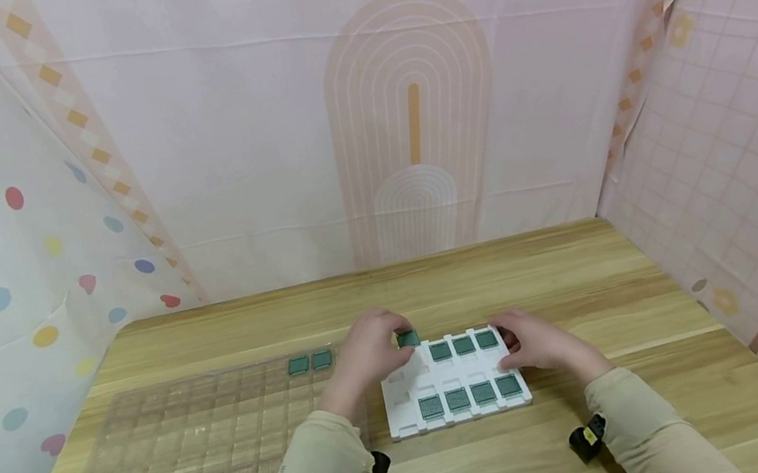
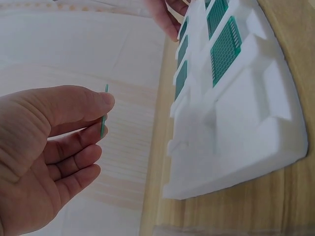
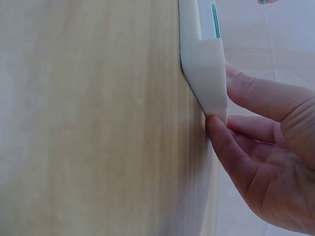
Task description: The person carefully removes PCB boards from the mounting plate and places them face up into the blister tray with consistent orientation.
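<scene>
My left hand [image 1: 372, 349] pinches a small green circuit board [image 1: 408, 339] by its edges between thumb and fingertips. In the left wrist view the held board [image 2: 103, 128] stands edge-on, raised beside the white foam tray [image 2: 197, 142]. On the table, this tray [image 1: 457, 376] holds green boards in two rows, three at the back and several in front. Bare slots show at its left end. My right hand [image 1: 538, 339] grips the tray's right end; in the right wrist view the thumb lies on top and a fingertip is at the underside of the corner [image 3: 209, 83].
A large clear plastic tray [image 1: 180, 449] with many square pockets lies on the left of the table [image 1: 546, 275]. Two green boards [image 1: 310, 363] sit in its back right pockets. Printed cloth [image 1: 245, 167] hangs behind the table and at both sides.
</scene>
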Motion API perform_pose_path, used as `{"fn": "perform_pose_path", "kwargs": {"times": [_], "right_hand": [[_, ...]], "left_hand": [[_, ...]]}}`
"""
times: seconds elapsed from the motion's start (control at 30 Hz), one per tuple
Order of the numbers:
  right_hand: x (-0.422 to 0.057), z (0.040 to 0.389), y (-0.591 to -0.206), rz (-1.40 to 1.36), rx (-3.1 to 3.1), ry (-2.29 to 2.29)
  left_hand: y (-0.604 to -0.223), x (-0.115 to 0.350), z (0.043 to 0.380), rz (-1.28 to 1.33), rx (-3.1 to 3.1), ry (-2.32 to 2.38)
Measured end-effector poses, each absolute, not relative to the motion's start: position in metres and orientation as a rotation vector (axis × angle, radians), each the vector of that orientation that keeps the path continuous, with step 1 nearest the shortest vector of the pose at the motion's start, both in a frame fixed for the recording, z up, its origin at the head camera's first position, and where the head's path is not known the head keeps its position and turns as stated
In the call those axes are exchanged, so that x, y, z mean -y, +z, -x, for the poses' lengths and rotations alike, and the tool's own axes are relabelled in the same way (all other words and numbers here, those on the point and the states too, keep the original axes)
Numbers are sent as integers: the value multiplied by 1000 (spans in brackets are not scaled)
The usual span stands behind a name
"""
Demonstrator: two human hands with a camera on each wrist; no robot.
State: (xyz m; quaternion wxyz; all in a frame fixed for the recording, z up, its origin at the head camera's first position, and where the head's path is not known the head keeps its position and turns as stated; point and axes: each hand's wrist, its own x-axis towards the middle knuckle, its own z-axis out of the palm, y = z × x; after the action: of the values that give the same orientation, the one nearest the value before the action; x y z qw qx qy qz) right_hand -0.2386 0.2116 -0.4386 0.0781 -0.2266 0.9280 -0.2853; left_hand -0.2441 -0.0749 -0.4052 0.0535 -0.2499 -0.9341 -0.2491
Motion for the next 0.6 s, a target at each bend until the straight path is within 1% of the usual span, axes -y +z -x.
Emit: {"fn": "perform_pose_path", "kwargs": {"times": [0.6], "right_hand": [[-212, 240, -442, 693, -2786, -854]], "left_hand": [[-401, 91, 246, 742, 2818, -712]]}}
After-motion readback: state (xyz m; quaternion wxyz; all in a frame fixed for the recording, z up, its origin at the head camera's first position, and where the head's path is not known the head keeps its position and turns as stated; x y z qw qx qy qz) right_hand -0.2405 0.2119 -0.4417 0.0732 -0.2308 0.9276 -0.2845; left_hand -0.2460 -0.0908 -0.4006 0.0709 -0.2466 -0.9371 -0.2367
